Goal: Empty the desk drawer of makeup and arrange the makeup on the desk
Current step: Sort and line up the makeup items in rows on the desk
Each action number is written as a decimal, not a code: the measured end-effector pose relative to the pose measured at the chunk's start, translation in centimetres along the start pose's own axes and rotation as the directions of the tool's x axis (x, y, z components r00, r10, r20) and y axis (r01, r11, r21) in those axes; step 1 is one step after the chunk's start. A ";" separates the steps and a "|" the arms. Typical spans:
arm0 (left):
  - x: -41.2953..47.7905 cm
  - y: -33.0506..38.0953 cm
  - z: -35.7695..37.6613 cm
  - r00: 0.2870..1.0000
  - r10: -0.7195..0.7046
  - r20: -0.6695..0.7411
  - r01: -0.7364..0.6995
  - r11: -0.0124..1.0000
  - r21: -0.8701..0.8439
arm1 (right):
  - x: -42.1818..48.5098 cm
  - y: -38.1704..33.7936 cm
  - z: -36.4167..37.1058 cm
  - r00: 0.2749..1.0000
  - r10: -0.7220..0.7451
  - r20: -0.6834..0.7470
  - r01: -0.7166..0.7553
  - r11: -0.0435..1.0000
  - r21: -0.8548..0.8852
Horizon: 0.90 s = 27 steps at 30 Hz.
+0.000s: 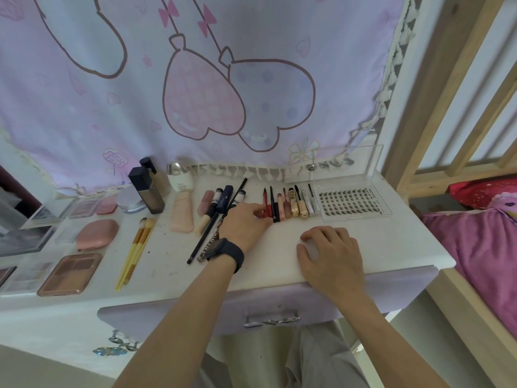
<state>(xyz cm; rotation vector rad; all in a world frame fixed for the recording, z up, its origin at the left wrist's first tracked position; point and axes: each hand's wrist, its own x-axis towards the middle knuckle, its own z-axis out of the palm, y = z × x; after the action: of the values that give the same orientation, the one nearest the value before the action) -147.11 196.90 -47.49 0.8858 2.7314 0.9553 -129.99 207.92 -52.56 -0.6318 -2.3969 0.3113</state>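
Pinching mid-barrel, the left hand [246, 224] holds a light, likely slick red lip pen [265, 202]; the right hand [331, 252] rests relaxed, empty

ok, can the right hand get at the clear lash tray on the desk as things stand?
Probably yes. The right hand rests on the white desk top holding nothing, just in front of the clear plastic tray of black lash clusters; only bare desk lies between them.

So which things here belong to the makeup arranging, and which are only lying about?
Job: row of pens and tubes, lash tray, yellow brushes, brown palette, pink compact, drawer.
Lying about: cartoon curtain, pink bedding, wooden frame.
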 end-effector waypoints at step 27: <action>-7.9 -5.2 -6.7 0.985 -0.026 -0.173 0.076 0.955 0.287 | 0.1 -0.3 -0.4 0.989 -0.054 0.138 0.068 0.993 -0.094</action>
<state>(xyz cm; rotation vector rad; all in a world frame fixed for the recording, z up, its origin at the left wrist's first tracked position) -145.14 185.58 -45.90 0.8029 3.0798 0.6521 -129.92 207.79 -52.07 -0.5968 -2.5690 0.2168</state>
